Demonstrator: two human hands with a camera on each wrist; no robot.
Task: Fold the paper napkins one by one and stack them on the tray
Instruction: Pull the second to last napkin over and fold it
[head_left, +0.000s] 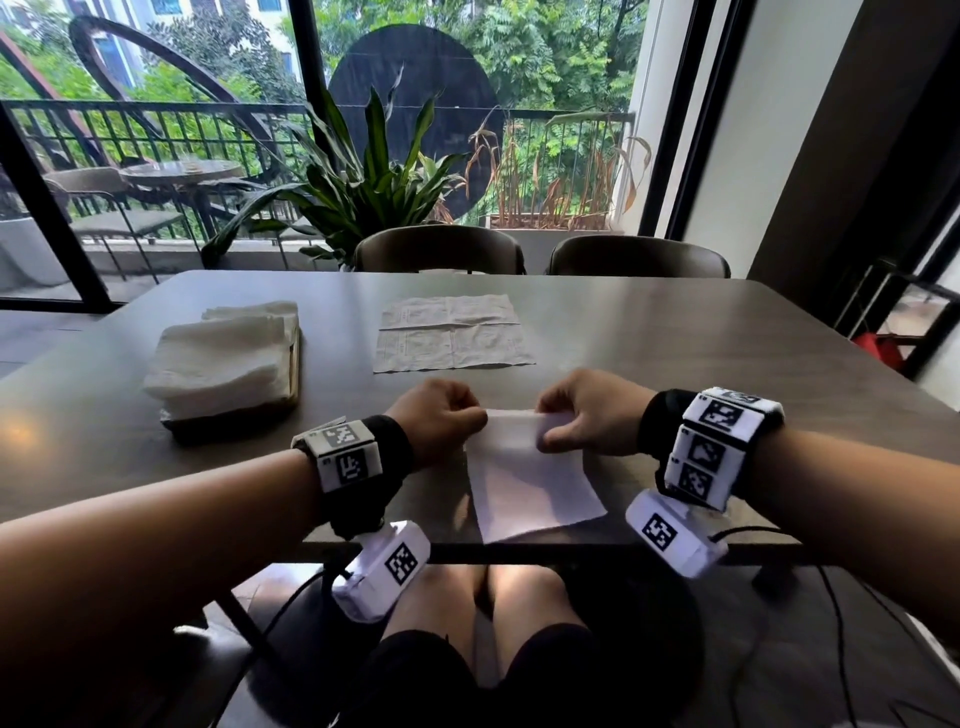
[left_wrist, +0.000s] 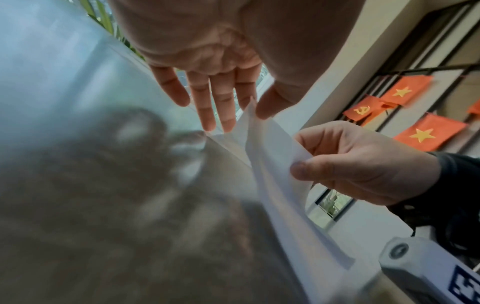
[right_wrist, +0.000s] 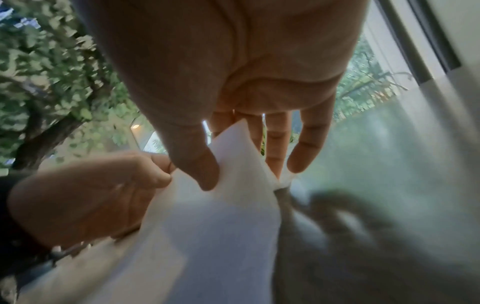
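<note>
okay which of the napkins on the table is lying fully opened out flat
The unfolded napkin at the table's far middle, its crease lines showing. The stack on the tray is folded, and both hands are pinching the near napkin.

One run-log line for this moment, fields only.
phase: folding | left hand: pinches napkin far edge | right hand: pinches same edge | tray: folded stack on it | unfolded napkin: flat on table

Dark table (head_left: 675, 332) and items laid on it.
A tray (head_left: 294, 364) stacked with folded napkins (head_left: 218, 358) is placed at left; an unfolded napkin (head_left: 451, 332) lies flat at centre; a white napkin (head_left: 530, 483) rests at the near edge.
</note>
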